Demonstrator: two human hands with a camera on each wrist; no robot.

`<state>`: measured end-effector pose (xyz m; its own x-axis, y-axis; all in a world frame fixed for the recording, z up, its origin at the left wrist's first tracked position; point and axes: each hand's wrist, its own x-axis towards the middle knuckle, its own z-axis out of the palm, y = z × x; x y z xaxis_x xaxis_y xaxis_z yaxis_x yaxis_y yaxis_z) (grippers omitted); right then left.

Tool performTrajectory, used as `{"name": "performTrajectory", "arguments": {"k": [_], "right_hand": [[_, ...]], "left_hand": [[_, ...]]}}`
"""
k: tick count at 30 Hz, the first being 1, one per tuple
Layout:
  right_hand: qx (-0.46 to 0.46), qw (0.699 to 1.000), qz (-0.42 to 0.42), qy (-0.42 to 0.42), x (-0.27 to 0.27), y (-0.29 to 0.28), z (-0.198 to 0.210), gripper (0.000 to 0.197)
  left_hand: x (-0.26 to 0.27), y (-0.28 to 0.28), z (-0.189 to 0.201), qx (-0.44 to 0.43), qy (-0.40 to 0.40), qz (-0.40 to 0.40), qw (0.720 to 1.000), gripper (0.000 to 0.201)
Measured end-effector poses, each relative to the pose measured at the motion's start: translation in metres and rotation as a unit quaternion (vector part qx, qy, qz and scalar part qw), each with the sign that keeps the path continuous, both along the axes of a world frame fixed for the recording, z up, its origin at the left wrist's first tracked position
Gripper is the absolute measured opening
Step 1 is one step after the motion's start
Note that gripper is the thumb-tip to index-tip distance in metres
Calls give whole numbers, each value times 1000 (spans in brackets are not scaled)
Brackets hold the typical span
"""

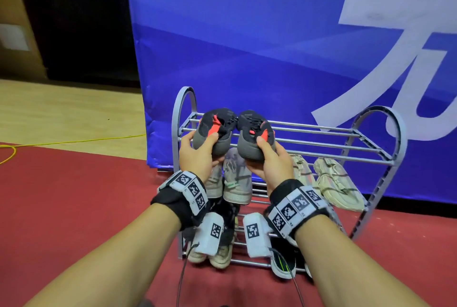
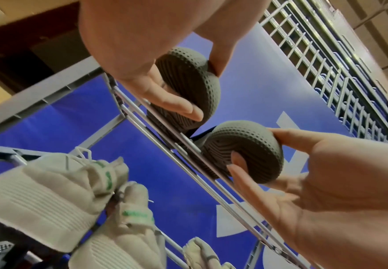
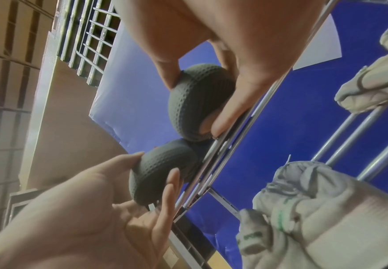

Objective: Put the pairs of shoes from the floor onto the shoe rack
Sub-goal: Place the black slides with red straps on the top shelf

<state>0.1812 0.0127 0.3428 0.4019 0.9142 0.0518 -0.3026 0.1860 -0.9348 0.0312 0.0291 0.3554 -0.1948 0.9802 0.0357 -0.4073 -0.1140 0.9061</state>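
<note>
I hold a pair of dark grey shoes with red accents by their heels, toes pointing away over the top shelf of the grey metal shoe rack (image 1: 321,139). My left hand (image 1: 200,142) grips the left shoe (image 1: 218,119); my right hand (image 1: 262,155) grips the right shoe (image 1: 249,122). In the left wrist view my left hand (image 2: 207,91) pinches a dotted grey sole (image 2: 183,72) lying against the rack's bars (image 2: 165,149). In the right wrist view my right hand (image 3: 195,104) holds the other heel (image 3: 188,87) beside the bars.
White-and-green sneakers (image 1: 235,183) and beige sneakers (image 1: 333,180) sit on the middle shelf. Cream shoes (image 1: 217,256) and a black shoe (image 1: 282,266) fill the bottom shelf. A blue banner (image 1: 247,34) stands right behind the rack. A yellow cable (image 1: 74,142) crosses the floor at left.
</note>
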Motion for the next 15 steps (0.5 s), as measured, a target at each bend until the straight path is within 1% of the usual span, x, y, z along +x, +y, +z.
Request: {"name": "performTrajectory", "arguments": {"k": [3,6,8,11,12,13,15], "right_hand": [[0,1000,14,25,-15,11,4,30],[1,1000,15,21,-28,22,5,30],[3,1000,14,16,-33,25,5,30],[0,1000,17,9,-34,28,0,35],[-6,1000,17,-3,-34,28,-1,38],[-10,1000,15,-16,-34,28,-2,39],[0,1000,9,-20,-34,27,-3,37]], "left_hand": [[-12,15,-2,-14,-32,9,999,45],[-17,26,-4,-16,-51,12,998,41],[-18,29,-6,-4,-44,5,999,39],[-19,31,-8,-4,-3,-15,1000,22],[-20,33,-9,-11,15,-21,1000,24],[-20,33,-10,-16,34,-27,999,31],[-20,35,-11,-16,60,-27,998,41]]}}
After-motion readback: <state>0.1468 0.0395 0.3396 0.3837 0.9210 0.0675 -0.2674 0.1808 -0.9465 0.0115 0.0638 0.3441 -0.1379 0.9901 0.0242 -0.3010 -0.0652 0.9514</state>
